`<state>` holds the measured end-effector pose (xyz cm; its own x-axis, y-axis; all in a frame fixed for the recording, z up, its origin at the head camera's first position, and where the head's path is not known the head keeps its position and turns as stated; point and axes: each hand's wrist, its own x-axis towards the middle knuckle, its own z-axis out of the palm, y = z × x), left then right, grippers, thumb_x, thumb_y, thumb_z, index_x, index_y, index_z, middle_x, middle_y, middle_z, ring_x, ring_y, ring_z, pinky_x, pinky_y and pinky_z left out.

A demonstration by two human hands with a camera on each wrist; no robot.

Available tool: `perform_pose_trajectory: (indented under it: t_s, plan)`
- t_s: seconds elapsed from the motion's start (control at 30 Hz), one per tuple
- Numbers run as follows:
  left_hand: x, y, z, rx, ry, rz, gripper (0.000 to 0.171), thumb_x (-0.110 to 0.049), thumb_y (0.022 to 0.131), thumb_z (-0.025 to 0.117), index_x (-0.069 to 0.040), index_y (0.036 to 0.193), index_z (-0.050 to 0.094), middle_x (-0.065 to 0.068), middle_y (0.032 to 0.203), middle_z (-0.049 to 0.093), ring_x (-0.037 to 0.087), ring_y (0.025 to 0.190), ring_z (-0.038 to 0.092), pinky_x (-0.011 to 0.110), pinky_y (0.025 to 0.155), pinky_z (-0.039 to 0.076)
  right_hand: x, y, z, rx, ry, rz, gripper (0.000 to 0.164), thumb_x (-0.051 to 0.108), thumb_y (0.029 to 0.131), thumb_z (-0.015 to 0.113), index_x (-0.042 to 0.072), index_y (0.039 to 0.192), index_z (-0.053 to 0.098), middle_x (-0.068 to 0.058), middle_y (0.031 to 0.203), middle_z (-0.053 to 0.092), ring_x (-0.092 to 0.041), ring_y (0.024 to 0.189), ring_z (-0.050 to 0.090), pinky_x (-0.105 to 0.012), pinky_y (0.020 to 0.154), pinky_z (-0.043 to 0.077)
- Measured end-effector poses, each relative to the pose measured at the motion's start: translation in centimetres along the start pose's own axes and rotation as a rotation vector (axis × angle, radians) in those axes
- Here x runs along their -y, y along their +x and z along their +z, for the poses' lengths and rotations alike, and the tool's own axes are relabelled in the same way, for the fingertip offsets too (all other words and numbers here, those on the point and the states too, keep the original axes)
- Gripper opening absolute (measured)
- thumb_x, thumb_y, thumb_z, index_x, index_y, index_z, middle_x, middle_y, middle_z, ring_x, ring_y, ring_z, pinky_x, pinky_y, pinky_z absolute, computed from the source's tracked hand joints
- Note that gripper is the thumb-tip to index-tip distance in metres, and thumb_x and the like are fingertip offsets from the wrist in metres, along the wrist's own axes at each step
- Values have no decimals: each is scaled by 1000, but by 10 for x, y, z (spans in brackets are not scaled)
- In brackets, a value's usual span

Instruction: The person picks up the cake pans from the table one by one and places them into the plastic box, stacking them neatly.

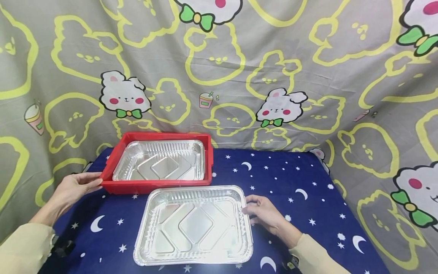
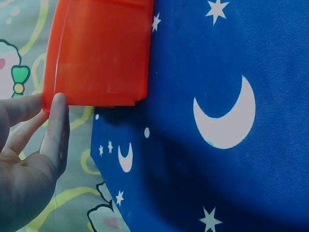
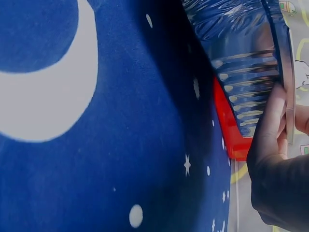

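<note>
A red plastic tray point(image 1: 157, 187) stands at the back left of the table, with a foil pan point(image 1: 158, 167) lying inside it. My left hand point(image 1: 76, 191) pinches the tray's near left corner between thumb and fingers; the left wrist view shows the fingertips at that corner of the red tray point(image 2: 99, 58). In front of the tray is a second foil pan point(image 1: 196, 228), held by its right rim in my right hand point(image 1: 267, 214). In the right wrist view, this foil pan point(image 3: 246, 53) appears raised above the cloth, its ribbed side wall facing the camera.
A dark blue cloth point(image 1: 294, 224) printed with moons and stars covers the table. Behind and at both sides hangs a grey curtain point(image 1: 236, 91) with rabbit and yellow outline prints. The front pan's far edge lies close to the tray's near wall.
</note>
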<state>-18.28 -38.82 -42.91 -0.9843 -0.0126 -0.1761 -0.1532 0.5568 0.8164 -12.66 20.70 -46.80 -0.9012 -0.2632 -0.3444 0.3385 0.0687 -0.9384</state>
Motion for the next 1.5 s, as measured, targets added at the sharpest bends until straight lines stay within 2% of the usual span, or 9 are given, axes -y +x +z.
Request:
perform_pose_trajectory:
  t_s: [0.07,0.37,0.7,0.97,1.2,1.4,1.5]
  plan:
    - [0,-1,0,3,2,-2,69,-26,104,68,21,149,43,21,129,70,-5,87,75,16,79,63,2,-3,-2,2,-4,-5,41,2,86,68,-10,123,55,1,87,74,-11,78,72,-27,63,63]
    - [1,-1,0,10,-25,8,70,-25,104,69,22,148,42,1,117,73,-5,87,75,15,78,63,3,-10,-11,20,-20,-20,40,1,88,68,-10,124,54,1,91,77,-11,80,73,-30,66,65]
    - [3,-1,0,4,-9,7,69,-26,104,68,20,149,42,11,124,72,-7,86,74,15,78,63,11,-17,-13,53,-8,-33,35,0,89,67,-8,121,55,1,92,78,-11,81,74,-31,68,66]
    - [3,0,0,6,-37,12,69,-24,104,69,21,149,42,-3,116,73,-7,86,74,15,78,63,21,-21,-15,66,-10,-68,32,0,90,67,-7,119,55,2,92,77,-10,80,73,-32,68,65]
    - [3,1,0,6,-19,8,70,-25,103,70,21,149,42,14,124,72,-5,87,75,16,79,63,32,-24,-17,67,0,-79,31,-1,90,67,-6,118,55,2,92,78,-10,79,73,-32,68,65]
    - [2,0,-1,17,-41,8,71,-24,103,71,22,148,41,4,117,73,-7,84,74,16,79,63,42,-22,-21,59,0,-107,27,-1,91,66,-1,116,55,4,90,76,-9,80,72,-30,68,65]
    - [1,0,-1,17,-36,7,72,-25,103,70,22,148,41,6,118,73,-7,84,74,16,79,63,48,-21,-23,48,3,-112,26,-1,92,66,0,116,55,4,91,77,-10,81,73,-33,70,66]
